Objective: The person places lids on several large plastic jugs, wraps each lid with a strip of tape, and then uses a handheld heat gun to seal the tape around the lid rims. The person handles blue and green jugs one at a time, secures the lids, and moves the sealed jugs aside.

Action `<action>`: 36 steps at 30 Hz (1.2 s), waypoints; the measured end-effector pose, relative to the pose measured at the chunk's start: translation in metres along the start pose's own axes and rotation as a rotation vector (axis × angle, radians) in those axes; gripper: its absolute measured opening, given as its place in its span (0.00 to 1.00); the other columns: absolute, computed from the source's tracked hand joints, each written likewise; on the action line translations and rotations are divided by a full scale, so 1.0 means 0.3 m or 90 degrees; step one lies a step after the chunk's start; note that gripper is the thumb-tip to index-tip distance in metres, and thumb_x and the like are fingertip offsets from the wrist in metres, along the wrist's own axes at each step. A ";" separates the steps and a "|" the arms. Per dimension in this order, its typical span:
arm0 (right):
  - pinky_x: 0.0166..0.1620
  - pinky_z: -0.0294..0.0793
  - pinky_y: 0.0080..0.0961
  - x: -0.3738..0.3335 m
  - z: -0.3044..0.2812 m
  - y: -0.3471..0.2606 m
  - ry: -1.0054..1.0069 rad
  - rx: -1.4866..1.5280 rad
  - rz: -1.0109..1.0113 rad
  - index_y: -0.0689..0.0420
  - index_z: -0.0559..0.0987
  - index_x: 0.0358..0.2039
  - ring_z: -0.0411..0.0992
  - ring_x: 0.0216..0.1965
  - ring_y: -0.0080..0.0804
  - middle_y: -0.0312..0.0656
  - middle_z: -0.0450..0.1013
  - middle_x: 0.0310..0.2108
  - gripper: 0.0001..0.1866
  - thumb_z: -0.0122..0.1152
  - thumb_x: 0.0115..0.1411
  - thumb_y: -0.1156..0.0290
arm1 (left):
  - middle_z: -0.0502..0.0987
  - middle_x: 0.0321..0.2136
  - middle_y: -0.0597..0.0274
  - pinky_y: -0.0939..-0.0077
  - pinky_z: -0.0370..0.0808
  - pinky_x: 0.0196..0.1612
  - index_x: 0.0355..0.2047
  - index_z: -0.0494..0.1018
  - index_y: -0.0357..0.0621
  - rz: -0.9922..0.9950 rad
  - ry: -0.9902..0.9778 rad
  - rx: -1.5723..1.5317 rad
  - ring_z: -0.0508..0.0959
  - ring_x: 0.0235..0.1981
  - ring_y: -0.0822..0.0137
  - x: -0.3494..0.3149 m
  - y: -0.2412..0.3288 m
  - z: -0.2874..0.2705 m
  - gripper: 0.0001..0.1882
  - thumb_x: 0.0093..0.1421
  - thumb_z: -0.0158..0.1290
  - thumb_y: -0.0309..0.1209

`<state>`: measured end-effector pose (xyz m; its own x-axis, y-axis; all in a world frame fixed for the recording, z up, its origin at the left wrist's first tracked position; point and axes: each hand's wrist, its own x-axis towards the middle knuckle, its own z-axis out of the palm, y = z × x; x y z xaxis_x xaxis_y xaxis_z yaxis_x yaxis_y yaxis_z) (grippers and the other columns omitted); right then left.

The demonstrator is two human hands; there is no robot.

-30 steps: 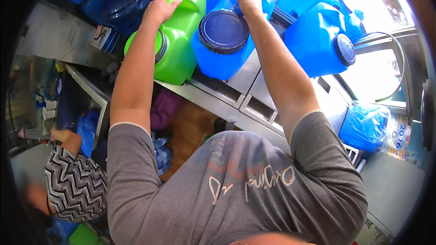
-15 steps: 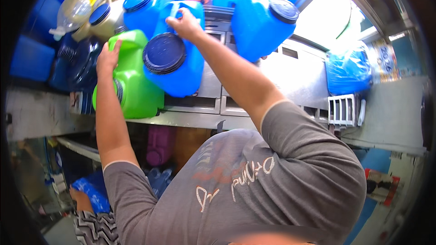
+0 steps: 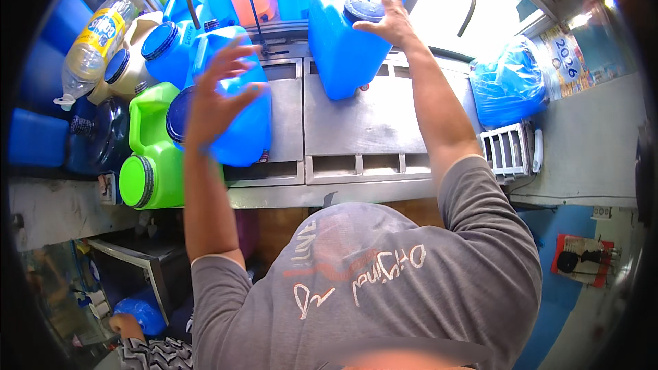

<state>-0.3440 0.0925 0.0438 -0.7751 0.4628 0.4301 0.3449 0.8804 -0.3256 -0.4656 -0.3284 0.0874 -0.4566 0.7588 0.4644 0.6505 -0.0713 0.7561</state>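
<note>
A tall blue jug (image 3: 345, 62) stands on the metal bench towards the back. My right hand (image 3: 392, 22) is curled around its wide dark-blue cap (image 3: 364, 5), thumb on the near side and fingers on the far right side. In front of another blue jug (image 3: 240, 127), my left hand (image 3: 223, 92) is raised with its fingers apart, smeared a little by motion. It holds nothing and partly hides that jug's dark cap (image 3: 178, 115). Left of this stands a green jug (image 3: 161, 185) with a handle and a green screw cap.
More blue jugs, a beige jug (image 3: 142, 26) and a clear plastic bottle (image 3: 96, 44) crowd the left. Jugs line the back. A blue plastic bag (image 3: 510, 89) sits on the right above a white crate (image 3: 506, 152). Thin dark hoses hang overhead. A person in patterned clothing (image 3: 161, 355) is at lower left.
My left hand has left the green jug and risen to the right. My right hand has gone from the front blue jug to the cap of the back one, which has shifted left and turned.
</note>
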 end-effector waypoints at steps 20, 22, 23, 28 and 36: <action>0.59 0.71 0.54 -0.562 -0.352 0.189 -0.017 0.088 -0.209 0.45 0.74 0.61 0.65 0.61 0.64 0.60 0.61 0.64 0.49 0.79 0.38 0.40 | 0.54 0.68 0.35 0.50 0.60 0.68 0.68 0.58 0.52 -0.058 0.007 0.158 0.57 0.69 0.38 0.160 0.063 1.027 0.64 0.30 0.78 0.51; 0.60 0.71 0.55 -0.607 -0.417 0.224 -0.083 0.085 -0.247 0.44 0.74 0.61 0.64 0.63 0.64 0.60 0.60 0.65 0.50 0.80 0.36 0.40 | 0.55 0.68 0.36 0.51 0.60 0.69 0.67 0.59 0.51 -0.088 -0.036 0.106 0.57 0.69 0.38 0.109 0.124 1.043 0.65 0.29 0.78 0.51; 0.60 0.71 0.55 -0.629 -0.444 0.240 -0.104 0.083 -0.271 0.43 0.74 0.61 0.63 0.63 0.64 0.60 0.60 0.66 0.51 0.80 0.36 0.40 | 0.55 0.68 0.37 0.51 0.60 0.69 0.67 0.59 0.51 -0.096 -0.054 0.081 0.57 0.69 0.38 0.092 0.145 1.050 0.65 0.29 0.79 0.51; 0.58 0.75 0.45 -0.640 -0.534 0.349 -0.122 0.104 -0.315 0.43 0.77 0.58 0.73 0.58 0.52 0.52 0.70 0.61 0.39 0.80 0.44 0.54 | 0.53 0.71 0.48 0.56 0.57 0.71 0.69 0.59 0.50 -0.143 -0.160 -0.023 0.58 0.71 0.51 0.125 0.167 1.006 0.62 0.32 0.80 0.38; 0.60 0.69 0.48 -0.635 -0.443 0.324 -0.071 0.188 -0.306 0.44 0.78 0.58 0.68 0.60 0.49 0.48 0.64 0.65 0.35 0.75 0.50 0.48 | 0.58 0.69 0.41 0.57 0.61 0.69 0.73 0.50 0.57 -0.152 0.029 -0.108 0.62 0.68 0.48 0.163 0.263 0.967 0.62 0.44 0.75 0.46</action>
<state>-0.0925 0.1038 0.0421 -0.8648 -0.0093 0.5020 -0.2091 0.9157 -0.3433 -0.2604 -0.1090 0.0361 -0.6145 0.7370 0.2815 0.4128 -0.0037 0.9108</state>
